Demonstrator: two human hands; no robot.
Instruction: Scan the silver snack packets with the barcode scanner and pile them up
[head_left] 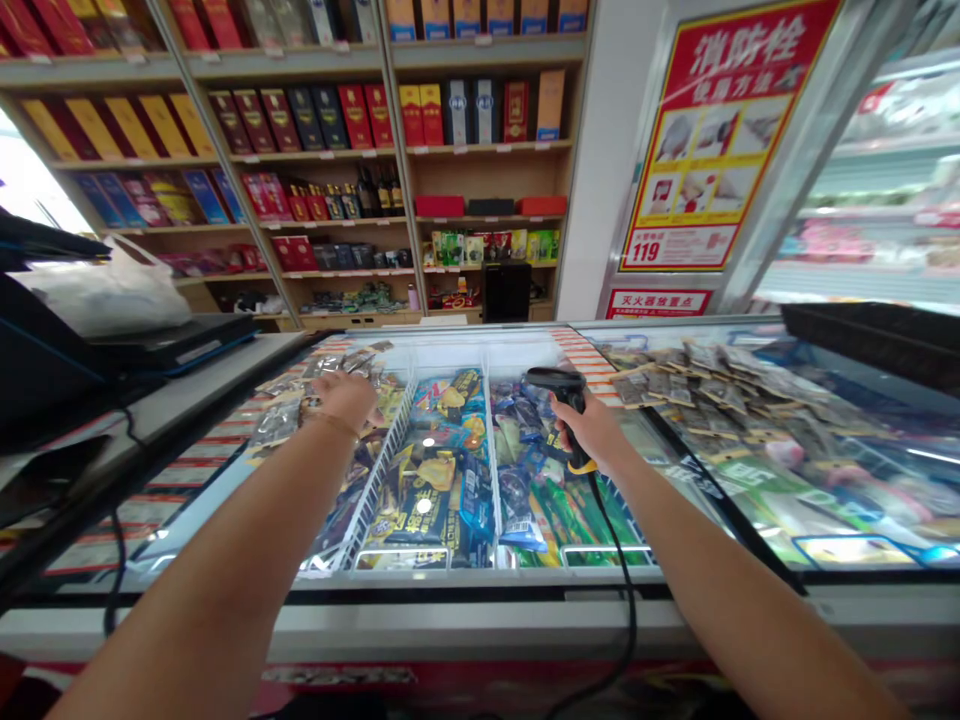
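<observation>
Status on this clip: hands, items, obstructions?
Right hand grips black scanner. Left hand over small packets, contact unclear. Scanner's cord hangs across freezer front.

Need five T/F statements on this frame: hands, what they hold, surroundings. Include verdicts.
1. The right hand holds a black-and-yellow handheld scanner. True.
2. The scanner's thin black cable hangs down from its handle. True.
3. The left hand grips that cable. False: it is at small clear plastic packets; contact is unclear.
4. A crumpled white plastic bag sits at the far right. False: the bag is at the left.
5. A red-and-yellow rectangular poster shows "119". True.
</observation>
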